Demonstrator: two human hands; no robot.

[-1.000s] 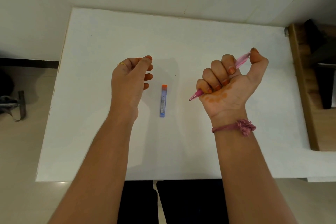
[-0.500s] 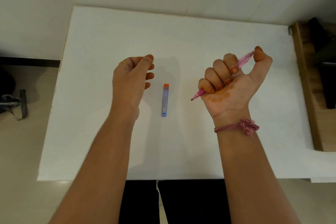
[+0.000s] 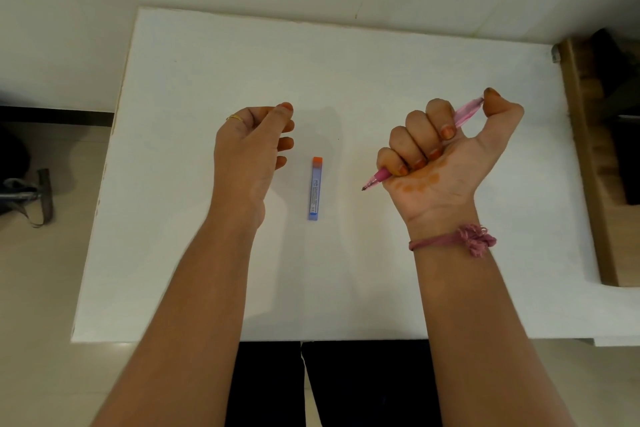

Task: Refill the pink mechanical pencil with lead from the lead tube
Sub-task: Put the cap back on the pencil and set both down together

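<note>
Evidently early: right hand (image 3: 446, 152) fisted around the pink plastic mechanical pencil (image 3: 465, 113), thumb on its cap. Blue lead tube with orange cap (image 3: 315, 188) lies untouched on the white tabletop (image 3: 381, 270); left hand (image 3: 254, 146) loosely curled, empty.

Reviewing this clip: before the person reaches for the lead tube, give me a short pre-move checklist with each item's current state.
1. Pink translucent mechanical pencil secured in the right hand, fist closed around it, thumb on the rear end: ok.
2. Left hand free to pick up: ok, fingers loosely curled, nothing visible in it.
3. Blue lead tube with orange cap within reach: ok, lying flat on the white table between the hands, untouched.
4. Tube cap closed: ok, the orange cap is on.
5. Pencil's rear cap removed for loading: cannot tell, the thumb covers it.
6. Lead left in the tube: cannot tell.
</note>
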